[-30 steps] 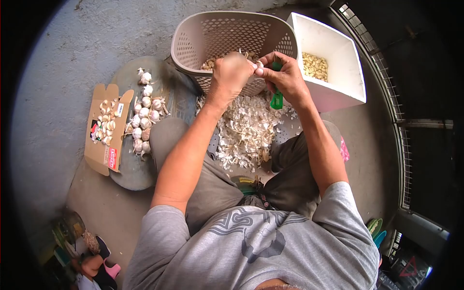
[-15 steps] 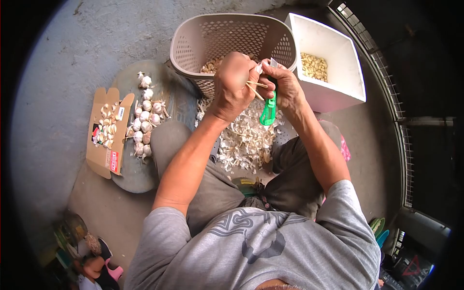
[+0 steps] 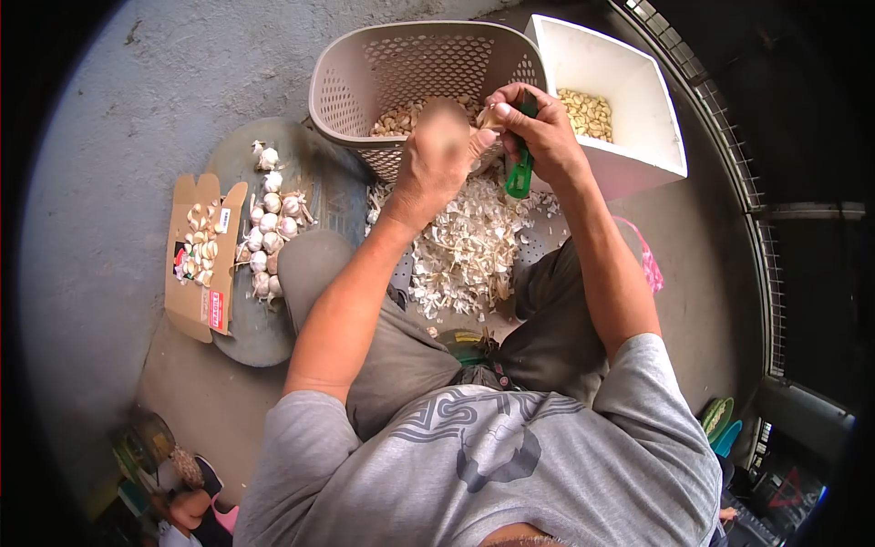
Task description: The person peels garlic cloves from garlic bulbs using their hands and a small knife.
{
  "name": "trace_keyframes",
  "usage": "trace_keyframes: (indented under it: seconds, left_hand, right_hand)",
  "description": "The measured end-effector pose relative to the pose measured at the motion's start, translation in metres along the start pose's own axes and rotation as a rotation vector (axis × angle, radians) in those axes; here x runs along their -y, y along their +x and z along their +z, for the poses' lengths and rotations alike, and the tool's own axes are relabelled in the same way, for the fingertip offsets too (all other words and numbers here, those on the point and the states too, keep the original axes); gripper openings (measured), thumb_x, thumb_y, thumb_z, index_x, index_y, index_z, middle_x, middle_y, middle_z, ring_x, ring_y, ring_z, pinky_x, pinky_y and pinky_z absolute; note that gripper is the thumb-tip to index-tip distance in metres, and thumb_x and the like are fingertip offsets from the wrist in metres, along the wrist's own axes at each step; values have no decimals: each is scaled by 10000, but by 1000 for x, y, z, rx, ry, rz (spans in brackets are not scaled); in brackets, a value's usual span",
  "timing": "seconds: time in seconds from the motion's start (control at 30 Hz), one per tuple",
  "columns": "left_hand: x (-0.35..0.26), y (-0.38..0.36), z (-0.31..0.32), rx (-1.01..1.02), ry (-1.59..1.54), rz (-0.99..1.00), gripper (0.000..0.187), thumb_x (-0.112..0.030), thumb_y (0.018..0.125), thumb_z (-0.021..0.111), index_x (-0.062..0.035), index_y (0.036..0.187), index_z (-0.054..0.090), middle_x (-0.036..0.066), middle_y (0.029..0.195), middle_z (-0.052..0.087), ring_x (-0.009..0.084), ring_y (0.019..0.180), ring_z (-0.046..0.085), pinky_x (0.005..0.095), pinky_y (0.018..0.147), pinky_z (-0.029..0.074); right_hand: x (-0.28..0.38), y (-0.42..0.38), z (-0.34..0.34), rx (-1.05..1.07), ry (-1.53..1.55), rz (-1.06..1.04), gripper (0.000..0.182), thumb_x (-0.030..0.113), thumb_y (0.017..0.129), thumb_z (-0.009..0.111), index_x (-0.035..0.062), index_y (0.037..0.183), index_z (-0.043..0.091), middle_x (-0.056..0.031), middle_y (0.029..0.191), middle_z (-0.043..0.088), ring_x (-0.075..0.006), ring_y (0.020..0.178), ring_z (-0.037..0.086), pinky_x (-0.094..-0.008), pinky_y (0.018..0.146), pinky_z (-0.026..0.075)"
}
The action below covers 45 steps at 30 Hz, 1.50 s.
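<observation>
My right hand is closed round a green utility knife, its handle hanging below the palm. At the right fingertips is a pale garlic clove, close to my left thumb. My left hand is closed over the basket's near rim, partly blurred, and what lies inside its fingers is hidden. Beneath both hands, a heap of garlic skins covers the floor between the feet. Unpeeled cloves lie in the perforated basket just beyond the hands.
At right stands a white foam box holding peeled cloves. Whole garlic bulbs lie on a round grey surface at left, beside a cardboard piece bearing loose cloves. A pink patterned item is near the right knee.
The thin stalks that stuck out of my left hand no longer show. My right hand has turned, the knife is raised and its blade is hidden; a clove now shows at the right fingertips.
</observation>
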<state>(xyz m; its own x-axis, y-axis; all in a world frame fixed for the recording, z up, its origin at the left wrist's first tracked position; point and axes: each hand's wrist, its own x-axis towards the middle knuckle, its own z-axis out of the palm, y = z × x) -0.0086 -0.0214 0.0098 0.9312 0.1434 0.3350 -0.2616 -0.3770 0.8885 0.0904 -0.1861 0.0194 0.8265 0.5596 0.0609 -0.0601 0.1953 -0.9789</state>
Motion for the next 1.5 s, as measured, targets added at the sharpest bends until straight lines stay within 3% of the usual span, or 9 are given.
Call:
trace_keyframes:
  seconds: [0.13, 0.33, 0.43, 0.73, 0.93, 1.13, 1.23, 1.37, 1.5]
  left_hand:
    - [7, 4, 1, -58, -71, -87, 261, -253, 985, 713, 5, 967, 743, -8, 763, 632, 54, 696, 518, 271, 621, 439]
    - [8, 3, -2, -45, -247, -84, 150, -129, 966, 669, -10, 909, 741, 4, 780, 673, 51, 681, 570, 252, 582, 446]
    - [5, 2, -2, -92, -126, -140, 159, -137, 953, 675, -9, 881, 735, 8, 778, 670, 58, 673, 570, 264, 592, 457]
    - [14, 4, 0, -199, -67, -70, 187, -144, 928, 675, 22, 847, 707, 0, 699, 624, 67, 646, 539, 285, 585, 454]
    - [8, 5, -14, 16, -104, -217, 155, -129, 909, 674, 4, 857, 732, -16, 671, 617, 44, 608, 506, 259, 558, 420]
    - [9, 4, -15, -115, -466, -293, 164, -117, 887, 681, 8, 789, 725, 6, 666, 637, 52, 544, 526, 220, 477, 378]
    - [6, 8, -23, -36, -497, -347, 163, -101, 884, 678, 5, 766, 716, 19, 658, 641, 65, 518, 541, 211, 453, 374]
    - [6, 6, -16, 153, -71, -278, 293, -234, 875, 793, -5, 705, 725, -18, 554, 556, 52, 512, 479, 284, 460, 373]
    - [4, 5, -11, 128, -112, -231, 321, -278, 904, 785, -1, 746, 745, -25, 550, 513, 55, 546, 444, 296, 489, 368]
  right_hand:
    - [-1, -1, 2, 68, -122, 18, 168, 189, 994, 703, 26, 1021, 671, 29, 722, 594, -35, 548, 509, -215, 440, 382]
    - [-5, -1, 4, 123, -129, 121, 194, 199, 998, 698, 22, 1066, 659, 15, 823, 640, -39, 575, 531, -210, 461, 404]
    - [-6, -4, 20, 16, -60, 90, 195, 192, 1003, 688, 6, 1053, 656, -4, 731, 636, -64, 577, 571, -235, 468, 431]
    - [-4, -2, 10, 188, -204, 135, 243, 139, 967, 714, -17, 1142, 652, -25, 855, 674, -77, 683, 636, -217, 518, 473]
    - [-4, -3, 12, 92, -46, 95, 227, 82, 959, 690, -18, 1163, 683, -27, 770, 676, -77, 640, 614, -230, 508, 466]
    - [-12, 5, -4, 149, -253, 119, 219, 71, 963, 693, -27, 1156, 662, -36, 896, 681, -87, 658, 626, -225, 519, 499]
    - [-17, 8, -1, 61, -101, 106, 175, 105, 963, 704, 1, 1101, 675, -39, 789, 678, -85, 647, 640, -246, 500, 491]
    - [-11, 5, 5, 26, 135, 170, 153, 132, 951, 734, 44, 1048, 654, -16, 806, 671, -83, 616, 633, -250, 462, 489]
    - [-10, 4, 1, 63, 116, 191, 172, 135, 945, 745, 66, 1061, 640, 1, 831, 671, -77, 578, 617, -227, 412, 445]
